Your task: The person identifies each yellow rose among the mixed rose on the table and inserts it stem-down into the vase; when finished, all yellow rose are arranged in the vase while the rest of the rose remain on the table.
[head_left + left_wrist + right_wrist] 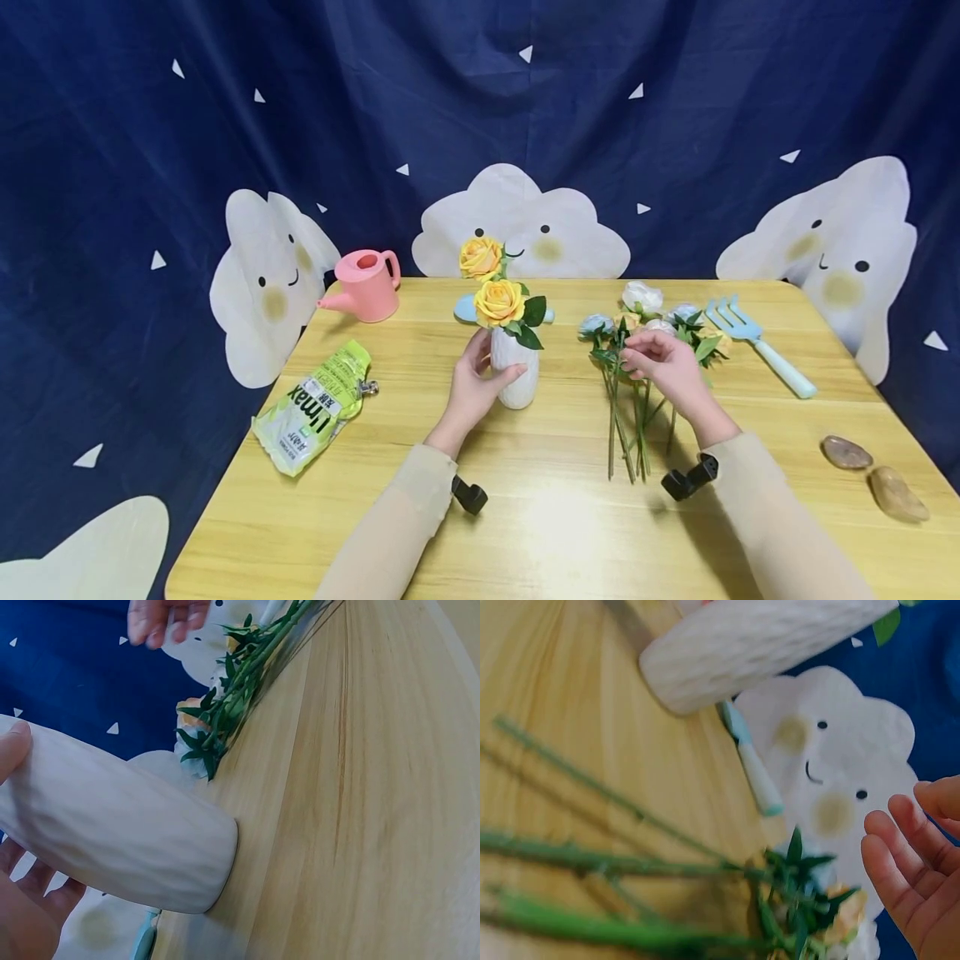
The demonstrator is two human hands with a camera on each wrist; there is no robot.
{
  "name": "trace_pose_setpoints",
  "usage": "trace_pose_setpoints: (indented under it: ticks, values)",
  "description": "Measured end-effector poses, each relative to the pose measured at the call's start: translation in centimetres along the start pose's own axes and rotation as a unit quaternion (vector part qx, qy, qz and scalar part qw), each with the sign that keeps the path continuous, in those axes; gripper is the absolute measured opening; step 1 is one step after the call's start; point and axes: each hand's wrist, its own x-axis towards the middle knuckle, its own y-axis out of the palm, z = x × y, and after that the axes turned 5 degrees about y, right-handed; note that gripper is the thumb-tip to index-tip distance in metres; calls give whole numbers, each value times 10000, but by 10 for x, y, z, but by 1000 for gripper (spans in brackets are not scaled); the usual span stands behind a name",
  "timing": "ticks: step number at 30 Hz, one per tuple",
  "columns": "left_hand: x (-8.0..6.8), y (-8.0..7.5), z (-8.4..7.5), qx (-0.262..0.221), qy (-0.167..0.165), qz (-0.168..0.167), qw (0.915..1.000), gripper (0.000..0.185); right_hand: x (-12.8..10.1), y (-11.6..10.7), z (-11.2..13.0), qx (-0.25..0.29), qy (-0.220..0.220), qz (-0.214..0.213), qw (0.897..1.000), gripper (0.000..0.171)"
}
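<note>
My left hand grips a white textured vase from its left side, thumb across the front. Two yellow roses with green leaves stand in the vase, which is upright on the table. Over to the right, my right hand hovers above a loose bunch of artificial flowers. Its fingers are loosely bent and hold nothing. The bunch has white, pale blue and peach heads at the back, and its green stems point toward me.
A pink watering can stands at the back left, with a green pouch lying in front. Behind the vase lies a light blue tool, partly hidden. To the right are a blue hand fork and two stones on the wooden table.
</note>
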Motion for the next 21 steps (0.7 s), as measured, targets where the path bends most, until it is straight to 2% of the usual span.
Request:
trace_pose_setpoints:
  ticks: [3,6,8,10,13,16,21]
  values:
    - [-1,0,-14,33,-7,89,10000,70,-5,-14,-29,320,-97,-137,9993,29]
    - [-2,0,-17,136,6,145,9998,69,-10,-30,-58,476,-142,-312,9983,40]
    - [-2,0,-18,173,-14,157,9997,69,-18,-39,-68,627,-101,-396,9972,43]
    - [-2,1,-17,149,-20,152,9998,69,-29,-44,-63,532,63,-547,9971,43]
    - [-2,1,-17,99,-21,132,9999,69,-46,-48,-51,850,352,-650,9936,32]
    - [-2,1,-17,73,-13,102,9999,69,-56,-50,-44,886,677,-766,9908,24]
    - [-2,0,-18,63,30,95,9999,70,-61,-53,-47,1445,1362,-749,9772,28]
